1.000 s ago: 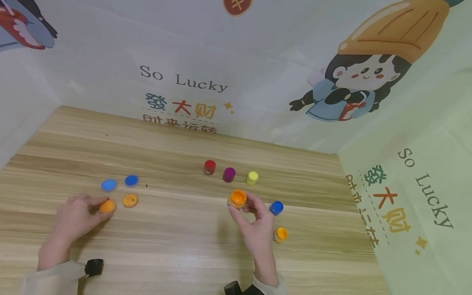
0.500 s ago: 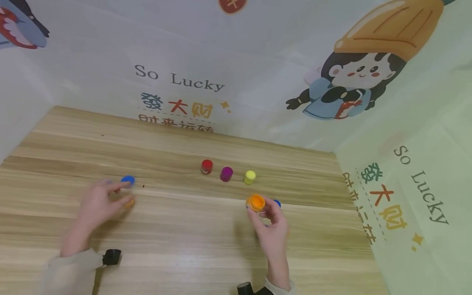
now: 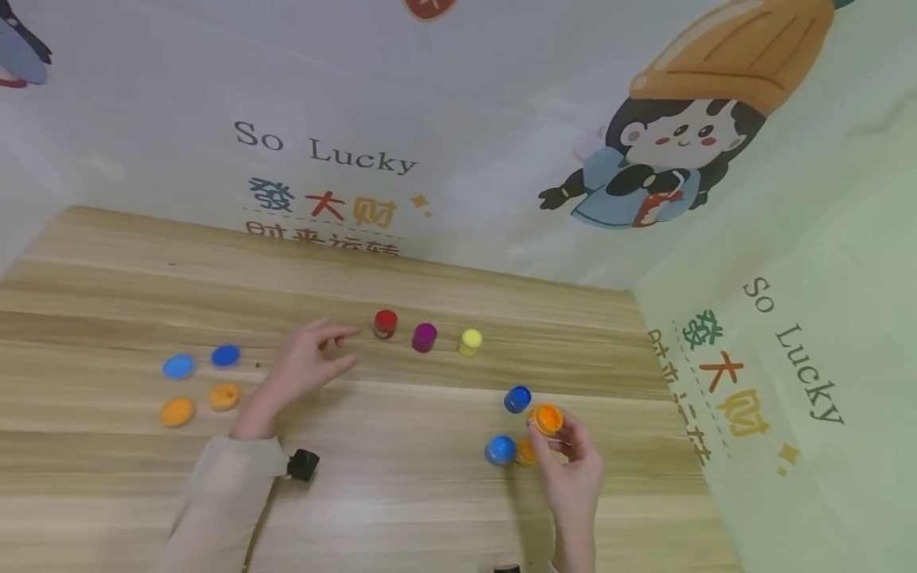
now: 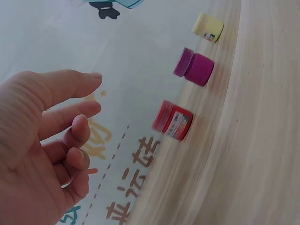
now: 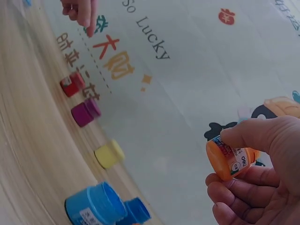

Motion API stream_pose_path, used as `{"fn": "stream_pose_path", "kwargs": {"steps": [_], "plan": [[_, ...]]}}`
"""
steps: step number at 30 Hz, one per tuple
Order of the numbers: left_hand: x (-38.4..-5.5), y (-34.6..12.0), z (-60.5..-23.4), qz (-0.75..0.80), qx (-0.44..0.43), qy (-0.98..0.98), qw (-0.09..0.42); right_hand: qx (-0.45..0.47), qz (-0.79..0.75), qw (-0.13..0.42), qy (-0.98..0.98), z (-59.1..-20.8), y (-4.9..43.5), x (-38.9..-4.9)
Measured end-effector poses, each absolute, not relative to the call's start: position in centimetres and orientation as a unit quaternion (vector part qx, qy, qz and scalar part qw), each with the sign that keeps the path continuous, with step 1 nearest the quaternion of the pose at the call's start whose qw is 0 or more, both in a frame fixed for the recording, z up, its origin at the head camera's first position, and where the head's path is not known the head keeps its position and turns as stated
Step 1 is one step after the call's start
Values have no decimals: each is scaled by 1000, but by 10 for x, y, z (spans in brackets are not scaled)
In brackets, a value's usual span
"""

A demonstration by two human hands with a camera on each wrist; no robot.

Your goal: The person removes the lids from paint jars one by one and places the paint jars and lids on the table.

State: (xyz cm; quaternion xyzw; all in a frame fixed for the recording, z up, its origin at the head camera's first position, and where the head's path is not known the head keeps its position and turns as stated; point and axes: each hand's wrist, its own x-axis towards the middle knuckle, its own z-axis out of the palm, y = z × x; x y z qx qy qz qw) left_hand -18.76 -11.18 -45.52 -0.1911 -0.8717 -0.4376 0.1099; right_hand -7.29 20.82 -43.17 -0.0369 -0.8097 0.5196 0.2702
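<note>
My right hand (image 3: 573,469) pinches an open orange paint jar (image 3: 548,419) between thumb and fingers, its label facing the camera in the right wrist view. The held jar is over the table, overlapping another orange paint jar (image 3: 526,452) in the head view. Beside these stand an uncapped dark blue jar (image 3: 517,399) and a lighter blue jar (image 3: 500,450). My left hand (image 3: 301,362) holds nothing; its fingers are loosely bent, pointing at the capped red jar (image 3: 385,324). A purple jar (image 3: 424,338) and a pale yellow jar (image 3: 470,343), both capped, continue that row.
Two blue lids (image 3: 178,366) and two orange lids (image 3: 177,412) lie in a group on the left of the wooden table (image 3: 401,509). A printed white sheet (image 3: 473,119) with cartoon figures rises behind the table and along its sides.
My left hand has let go of the orange lid on the left and moved right, towards the red jar. My right hand has carried the orange jar rightwards, over to the other open jars.
</note>
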Motion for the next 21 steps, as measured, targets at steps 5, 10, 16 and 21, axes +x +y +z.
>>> {"fn": "stream_pose_path", "kwargs": {"steps": [5,10,16,21], "plan": [[-202,-103,-459,-457,-166,-869,93,-61,510,272,-813,-435,214,-72],[-217,-98,-468,-453,-160,-872,92,-95,497,275,-817,-440,223,-74],[-231,-93,-476,-444,-158,-878,79,-141,458,269,-835,-451,238,-77],[-238,-89,-482,-441,-155,-882,65,-167,426,245,-855,-462,246,-81]]}}
